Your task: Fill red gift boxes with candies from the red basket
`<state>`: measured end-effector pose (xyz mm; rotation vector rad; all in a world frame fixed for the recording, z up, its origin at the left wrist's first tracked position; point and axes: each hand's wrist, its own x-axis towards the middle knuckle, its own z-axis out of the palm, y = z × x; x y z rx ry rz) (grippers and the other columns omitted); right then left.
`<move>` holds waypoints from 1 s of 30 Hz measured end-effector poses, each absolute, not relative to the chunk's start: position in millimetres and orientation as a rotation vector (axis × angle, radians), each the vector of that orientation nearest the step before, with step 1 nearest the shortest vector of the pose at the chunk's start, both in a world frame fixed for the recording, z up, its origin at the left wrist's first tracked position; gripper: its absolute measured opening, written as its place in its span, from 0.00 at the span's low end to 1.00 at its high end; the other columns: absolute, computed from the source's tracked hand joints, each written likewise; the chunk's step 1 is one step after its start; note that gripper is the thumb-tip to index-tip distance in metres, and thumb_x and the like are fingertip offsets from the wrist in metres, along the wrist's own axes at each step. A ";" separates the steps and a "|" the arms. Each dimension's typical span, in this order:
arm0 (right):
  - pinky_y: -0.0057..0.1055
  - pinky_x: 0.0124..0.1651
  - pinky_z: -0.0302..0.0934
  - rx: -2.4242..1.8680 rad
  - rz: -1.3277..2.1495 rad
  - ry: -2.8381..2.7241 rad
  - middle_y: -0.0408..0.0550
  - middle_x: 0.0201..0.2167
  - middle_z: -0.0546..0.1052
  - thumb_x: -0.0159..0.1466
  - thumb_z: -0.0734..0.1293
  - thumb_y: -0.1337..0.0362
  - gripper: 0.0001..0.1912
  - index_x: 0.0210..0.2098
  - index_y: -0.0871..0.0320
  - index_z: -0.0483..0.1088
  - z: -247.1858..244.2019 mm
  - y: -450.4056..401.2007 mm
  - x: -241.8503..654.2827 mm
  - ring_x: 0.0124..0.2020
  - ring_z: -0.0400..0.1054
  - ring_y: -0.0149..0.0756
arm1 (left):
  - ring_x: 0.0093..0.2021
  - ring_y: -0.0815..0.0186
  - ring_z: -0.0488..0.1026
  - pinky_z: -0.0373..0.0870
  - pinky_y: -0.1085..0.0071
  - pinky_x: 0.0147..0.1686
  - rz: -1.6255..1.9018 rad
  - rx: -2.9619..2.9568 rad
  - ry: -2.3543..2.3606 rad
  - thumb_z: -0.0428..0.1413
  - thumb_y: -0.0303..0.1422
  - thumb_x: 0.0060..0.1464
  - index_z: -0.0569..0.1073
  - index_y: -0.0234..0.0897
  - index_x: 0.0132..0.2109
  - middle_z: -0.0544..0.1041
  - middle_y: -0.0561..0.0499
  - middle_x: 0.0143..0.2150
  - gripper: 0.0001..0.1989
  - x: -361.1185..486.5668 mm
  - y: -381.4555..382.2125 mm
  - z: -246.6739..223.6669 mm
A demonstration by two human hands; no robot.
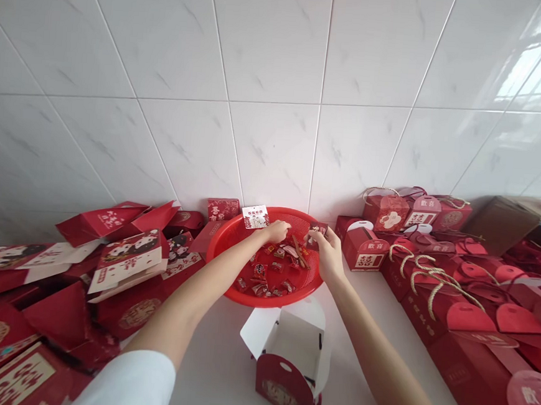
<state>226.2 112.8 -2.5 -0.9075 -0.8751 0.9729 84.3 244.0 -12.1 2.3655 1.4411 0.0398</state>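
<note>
A packet (315, 234) was gripped between the thumb and fingers of the right hand (327, 247), at the right rim of the basket (269, 301). The packet could be dropped outside the basket if the pinch were loosened, as it was held close to the rim. An open box (279, 384) was positioned near, just beside the basket on the surface (221, 354); its raised flaps could be caught, and the box tipped, by a low pass of the right forearm. The card (255, 217) at the far rim could be dislodged if brushed by the left hand (277, 231).

The left arm was extended from the near left, with the hand held above the sweets (261, 272) and its fingers curled; whether anything was gripped could not be told. The right arm was extended from the near right, with the fingers directed inward to the left.
</note>
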 end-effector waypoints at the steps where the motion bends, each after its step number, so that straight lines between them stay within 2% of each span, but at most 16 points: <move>1: 0.30 0.32 0.62 -0.908 0.971 -0.877 0.40 0.22 0.73 0.50 0.69 0.59 0.07 0.24 0.54 0.68 -2.6 112.9 226.4 0.26 0.65 0.33 | 0.52 0.58 0.74 0.75 0.55 0.51 0.005 2.367 1.438 0.56 0.38 0.65 0.72 0.36 0.56 0.74 0.43 0.57 0.16 86.1 246.0 -14.1; 7: 0.31 0.33 0.64 -0.911 0.985 -0.892 0.41 0.22 0.73 0.51 0.69 0.59 0.07 0.24 0.54 0.68 -3.9 113.7 227.0 0.27 0.66 0.34 | 0.50 0.59 0.75 0.76 0.57 0.48 -0.237 2.296 1.400 0.58 0.37 0.64 0.73 0.35 0.55 0.75 0.44 0.54 0.15 86.8 252.8 -21.8; 13: 0.31 0.33 0.64 -0.905 1.005 -0.895 0.41 0.23 0.74 0.51 0.69 0.59 0.07 0.25 0.55 0.68 -5.9 114.6 227.2 0.27 0.66 0.34 | 0.46 0.61 0.77 0.76 0.60 0.46 -0.266 2.207 1.344 0.58 0.35 0.64 0.75 0.34 0.52 0.78 0.45 0.49 0.13 78.4 254.4 -15.4; 15: 0.31 0.33 0.64 -0.903 1.008 -0.896 0.42 0.23 0.74 0.51 0.69 0.59 0.07 0.26 0.55 0.68 -5.9 114.4 227.1 0.27 0.67 0.34 | 0.41 0.61 0.78 0.76 0.64 0.41 -0.264 2.163 1.323 0.60 0.30 0.58 0.77 0.34 0.51 0.80 0.46 0.44 0.14 74.5 255.7 -12.7; 17: 0.31 0.33 0.64 -0.903 1.008 -0.898 0.42 0.23 0.74 0.51 0.69 0.59 0.07 0.26 0.55 0.69 -5.4 114.0 227.0 0.27 0.67 0.34 | 0.40 0.59 0.78 0.75 0.67 0.39 -0.252 2.137 1.295 0.63 0.25 0.46 0.79 0.36 0.50 0.82 0.47 0.43 0.21 70.7 257.1 -10.9; 21: 0.31 0.33 0.64 -0.901 1.008 -0.905 0.41 0.23 0.74 0.52 0.69 0.59 0.07 0.26 0.55 0.69 -3.9 113.0 227.1 0.27 0.66 0.34 | 0.49 0.55 0.76 0.72 0.71 0.43 -0.191 2.149 1.253 0.65 0.22 0.30 0.81 0.42 0.44 0.81 0.50 0.49 0.28 68.5 259.2 -12.0; 24: 0.31 0.33 0.65 -0.901 1.010 -0.908 0.41 0.23 0.74 0.51 0.69 0.60 0.07 0.25 0.55 0.69 -3.4 112.7 227.3 0.27 0.66 0.34 | 0.49 0.54 0.75 0.70 0.72 0.42 -0.168 2.145 1.248 0.66 0.22 0.26 0.82 0.41 0.40 0.82 0.51 0.45 0.26 72.0 259.7 -15.3; 30: 0.31 0.32 0.64 -0.906 1.012 -0.906 0.41 0.22 0.74 0.51 0.69 0.59 0.08 0.25 0.55 0.68 -3.8 112.8 227.2 0.26 0.66 0.33 | 0.36 0.61 0.74 0.68 0.73 0.32 -0.177 2.027 1.230 0.64 0.22 0.26 0.81 0.38 0.32 0.78 0.54 0.30 0.18 75.9 256.9 -15.3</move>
